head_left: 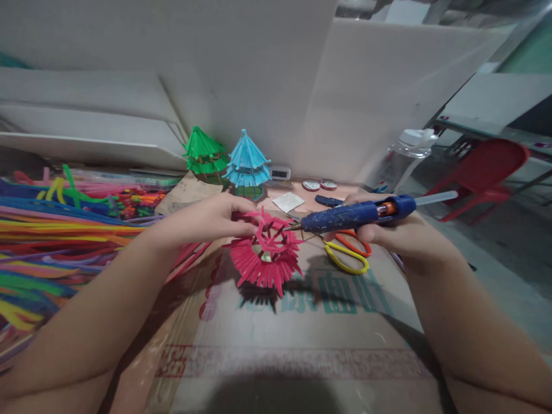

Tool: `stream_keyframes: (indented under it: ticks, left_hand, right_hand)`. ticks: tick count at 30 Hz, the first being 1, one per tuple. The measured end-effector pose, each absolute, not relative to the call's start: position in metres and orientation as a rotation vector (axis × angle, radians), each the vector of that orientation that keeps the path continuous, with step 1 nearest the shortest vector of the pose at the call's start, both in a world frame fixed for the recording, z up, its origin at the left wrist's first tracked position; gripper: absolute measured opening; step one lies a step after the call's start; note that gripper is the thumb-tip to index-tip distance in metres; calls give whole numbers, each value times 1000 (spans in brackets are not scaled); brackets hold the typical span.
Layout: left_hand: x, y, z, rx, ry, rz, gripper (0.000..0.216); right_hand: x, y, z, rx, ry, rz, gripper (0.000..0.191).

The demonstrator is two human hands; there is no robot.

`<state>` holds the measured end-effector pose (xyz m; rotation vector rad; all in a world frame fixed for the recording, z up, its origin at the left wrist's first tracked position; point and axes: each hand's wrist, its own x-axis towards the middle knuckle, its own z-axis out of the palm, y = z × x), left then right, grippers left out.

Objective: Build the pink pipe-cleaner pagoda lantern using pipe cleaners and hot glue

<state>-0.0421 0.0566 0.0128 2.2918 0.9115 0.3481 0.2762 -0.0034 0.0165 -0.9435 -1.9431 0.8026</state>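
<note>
I work over a flattened cardboard sheet [302,322] with printed lettering, spread under both my hands, and white boards [276,86] stand as a wall beyond them. Out past my left hand [215,218] lies a thick heap of coloured pipe cleaners [52,230]. Beyond my fingers stand a green pipe-cleaner pagoda [203,150] and a blue one [246,161] side by side. Under my right hand [388,230] lie scissors [347,256] with yellow and orange handles, and far off to its right is a red plastic chair [487,167]. Between my hands is the pink pipe-cleaner roof piece [267,256]: a round frame of spokes with a fringe of short bristly ends hanging all round, held just above the cardboard and casting a shadow on it. My left hand pinches its upper rim with fingers curled shut. My right hand is wrapped tight around a blue hot glue gun [357,214], its nozzle touching the piece's top edge, a clear glue stick jutting from the back.
</note>
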Motion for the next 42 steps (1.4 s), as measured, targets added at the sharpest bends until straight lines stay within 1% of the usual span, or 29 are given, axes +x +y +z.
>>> stream_keyframes:
  ticks: [5,8,13,18,27,31,42]
  left_hand:
    - [-47,60,15,2367,923,371,22]
    - [-49,62,13,2375,914,374,20]
    - [-51,64,10,2394,914,399,21]
    - [-51,65,9,2375,944,366,24]
    - [-52,65,9,2411,980,296,29]
    - [-51,65,10,2424,991,285,30]
    - [-52,66,6,2363,951,324,27]
  right_hand:
    - [278,3,19,-939,-2067,912,43]
    - [282,7,19,-935,-2099,917,46]
    - [286,8,21,-931,-2168,942,36]
    - [286,11,20,-975,-2188,811,38]
    - [284,16,19,-952,-2237,622,52]
    - [284,16,19,-972,-2262,542,53]
    - [283,14,20,-1010,-2252,598,49]
